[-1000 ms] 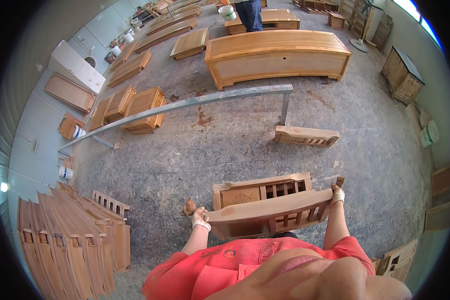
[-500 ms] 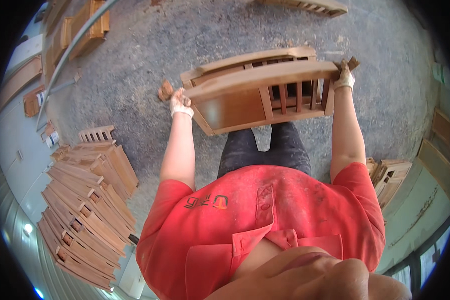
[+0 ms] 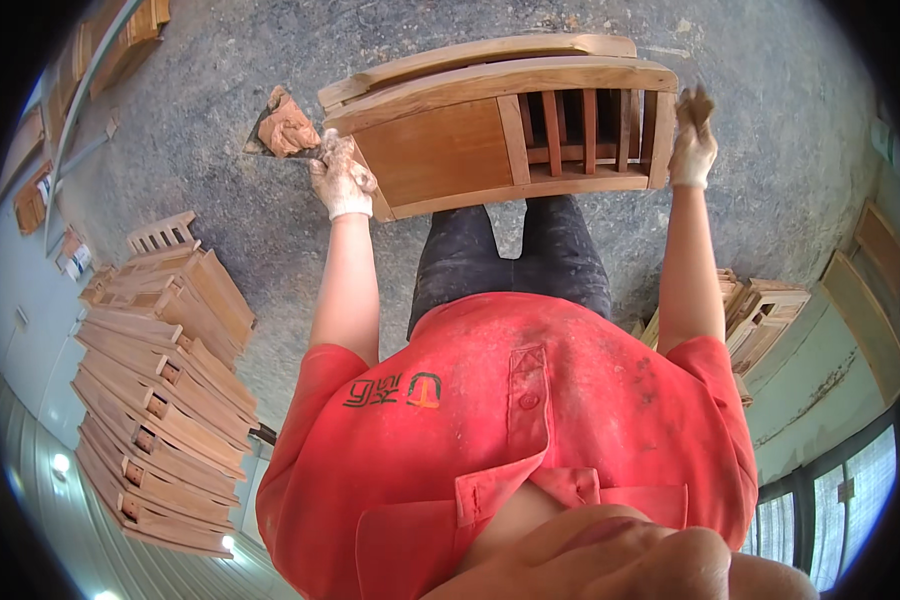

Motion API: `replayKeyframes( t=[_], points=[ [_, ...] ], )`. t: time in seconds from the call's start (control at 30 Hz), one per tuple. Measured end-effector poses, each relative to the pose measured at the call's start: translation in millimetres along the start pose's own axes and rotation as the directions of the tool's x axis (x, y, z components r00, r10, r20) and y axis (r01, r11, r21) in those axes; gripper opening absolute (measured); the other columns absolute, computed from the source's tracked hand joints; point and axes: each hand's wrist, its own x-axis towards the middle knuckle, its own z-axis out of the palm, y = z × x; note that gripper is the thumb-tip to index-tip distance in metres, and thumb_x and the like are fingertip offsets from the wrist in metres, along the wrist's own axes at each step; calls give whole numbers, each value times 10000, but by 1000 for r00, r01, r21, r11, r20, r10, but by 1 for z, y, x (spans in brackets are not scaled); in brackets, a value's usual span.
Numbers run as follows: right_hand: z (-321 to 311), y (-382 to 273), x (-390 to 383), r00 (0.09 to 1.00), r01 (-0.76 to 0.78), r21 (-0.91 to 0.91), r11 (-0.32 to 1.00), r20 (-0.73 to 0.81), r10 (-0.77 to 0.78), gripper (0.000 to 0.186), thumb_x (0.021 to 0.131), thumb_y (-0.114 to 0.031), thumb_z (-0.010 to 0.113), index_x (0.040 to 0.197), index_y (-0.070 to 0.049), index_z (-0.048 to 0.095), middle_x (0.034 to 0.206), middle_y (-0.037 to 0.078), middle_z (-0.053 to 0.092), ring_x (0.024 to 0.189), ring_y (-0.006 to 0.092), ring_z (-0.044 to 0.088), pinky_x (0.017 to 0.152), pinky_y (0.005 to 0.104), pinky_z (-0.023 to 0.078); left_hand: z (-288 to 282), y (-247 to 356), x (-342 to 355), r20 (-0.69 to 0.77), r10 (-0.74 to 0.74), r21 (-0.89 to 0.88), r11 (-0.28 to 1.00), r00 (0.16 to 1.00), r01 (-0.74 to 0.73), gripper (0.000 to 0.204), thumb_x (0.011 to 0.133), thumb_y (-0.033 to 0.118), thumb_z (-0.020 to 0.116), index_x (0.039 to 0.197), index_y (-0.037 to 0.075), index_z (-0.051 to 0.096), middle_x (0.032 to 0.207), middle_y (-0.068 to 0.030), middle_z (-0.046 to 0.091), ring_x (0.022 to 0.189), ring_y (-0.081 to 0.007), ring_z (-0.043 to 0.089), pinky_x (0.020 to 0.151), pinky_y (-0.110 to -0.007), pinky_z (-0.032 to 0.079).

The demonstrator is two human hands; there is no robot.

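Two wooden frame panels stand close together before my legs. The front panel [image 3: 435,155] has a curved top rail, a solid board at left and upright slats at right. Behind it shows the top rail of the rear panel [image 3: 480,58]. My left hand [image 3: 344,175], in a pale stained glove, grips a putty knife with a lump of brown putty [image 3: 290,128] on its dark blade, beside the front panel's left end. My gloved right hand [image 3: 692,150] is just off its right end. Its fingers close on a small brown-smeared piece I cannot make out.
Stacked wooden frames [image 3: 160,430] stand at the left, with a slatted piece [image 3: 162,234] behind them. More wooden parts [image 3: 760,320] lie at the right near the wall. A pale hose or pipe [image 3: 80,115] curves down at the far left. Grey floor [image 3: 760,110] surrounds the panels.
The front panel's blurred, slanted top rail is now still and lies nearer the rear panel's rail. My right hand has come off its right end. The putty lump shows more fully.
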Motion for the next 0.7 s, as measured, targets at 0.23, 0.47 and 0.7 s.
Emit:
replayKeyframes(
  t=[0.23,0.47,0.7],
  points=[
    [12,39,-72,858,370,-441,818,500,-119,491,852,-47,615,1318,-180,535,1153,95,638,909,227,643,793,349,537,-11,-20,-14,93,-121,-23,992,988,123,204,821,76,691,1011,109,622,752,-55,678,596,-170,654,319,-177,324],
    [39,33,-78,761,545,-656,522,649,21,489,831,-109,615,1267,-325,559,1125,109,605,818,289,638,723,405,539,-21,-48,-19,124,-263,-34,963,957,269,160,828,68,690,962,115,615,875,-48,701,678,-174,681,336,-168,349],
    [65,16,-57,739,612,-745,264,658,143,445,865,-157,562,1239,-399,566,1064,92,592,787,299,648,682,418,547,-6,-74,-21,16,-297,27,955,955,296,145,819,80,699,908,121,593,837,-42,700,619,-155,669,334,-170,340]
  ],
)
